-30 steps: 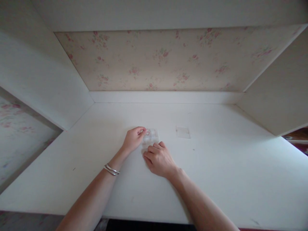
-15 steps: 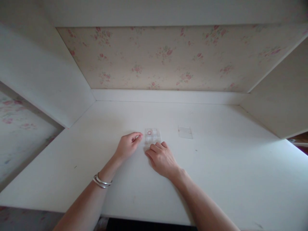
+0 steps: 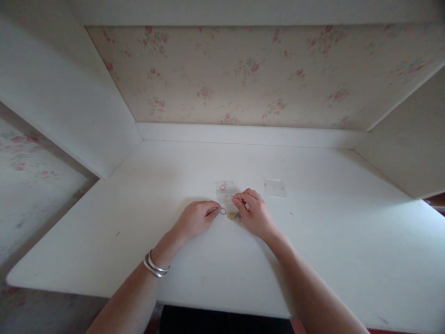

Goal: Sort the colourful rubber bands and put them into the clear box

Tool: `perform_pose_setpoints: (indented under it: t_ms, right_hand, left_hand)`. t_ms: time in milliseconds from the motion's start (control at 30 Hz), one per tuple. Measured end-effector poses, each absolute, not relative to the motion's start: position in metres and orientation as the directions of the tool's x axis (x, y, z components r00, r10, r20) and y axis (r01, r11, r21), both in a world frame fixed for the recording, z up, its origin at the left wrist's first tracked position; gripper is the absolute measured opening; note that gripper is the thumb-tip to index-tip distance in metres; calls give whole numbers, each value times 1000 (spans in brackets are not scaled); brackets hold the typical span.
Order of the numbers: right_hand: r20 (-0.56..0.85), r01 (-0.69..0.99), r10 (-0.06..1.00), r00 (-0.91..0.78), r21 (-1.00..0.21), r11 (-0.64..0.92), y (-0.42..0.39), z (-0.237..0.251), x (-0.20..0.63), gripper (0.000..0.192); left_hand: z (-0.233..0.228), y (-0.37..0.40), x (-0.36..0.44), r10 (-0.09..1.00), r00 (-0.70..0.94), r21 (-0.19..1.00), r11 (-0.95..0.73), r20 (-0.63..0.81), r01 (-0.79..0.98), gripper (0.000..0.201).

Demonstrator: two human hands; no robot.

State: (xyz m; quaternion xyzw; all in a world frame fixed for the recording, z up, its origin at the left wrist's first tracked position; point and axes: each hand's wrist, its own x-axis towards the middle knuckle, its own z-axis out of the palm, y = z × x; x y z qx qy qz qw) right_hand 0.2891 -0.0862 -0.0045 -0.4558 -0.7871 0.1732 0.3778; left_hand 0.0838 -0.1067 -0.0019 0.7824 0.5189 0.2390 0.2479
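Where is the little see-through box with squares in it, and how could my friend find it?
Look at the middle of the white desk under the flowery wallpaper. Just past the left hand and right hand lies a small clear plastic box with compartments. Unlike the flat clear plastic lid to its right, it has a pink ring inside.

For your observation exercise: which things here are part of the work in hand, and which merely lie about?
In use: left hand at a small ring; right hand on the clear compartment box.
Lying about: clear flat lid, bracelets, white desk.
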Motion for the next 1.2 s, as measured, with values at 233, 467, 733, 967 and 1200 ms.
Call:
perform_pose_setpoints:
  t_ms: [233,467,733,967,1200]
  right_hand:
    - [402,602,836,-373,-581,548,-89,-10,276,17]
    - [382,602,839,-387,-584,544,-91,-9,269,20]
    - [388,628,851,-353,-577,523,-91,-10,269,22]
    - [426,695,873,-240,-553,460,-71,-6,271,20]
    - [359,806,868,-342,-364,468,-43,8,260,22]
  left_hand:
    - [2,-109,86,961,261,632,-261,94,730,37]
    - [1,-107,90,965,244,717,-239,99,655,30]
    - [-5,-103,89,956,280,775,-240,84,585,27]
    - [-5,-104,88,955,288,738,-247,75,628,28]
    - [0,-107,88,950,301,647,-281,82,709,30]
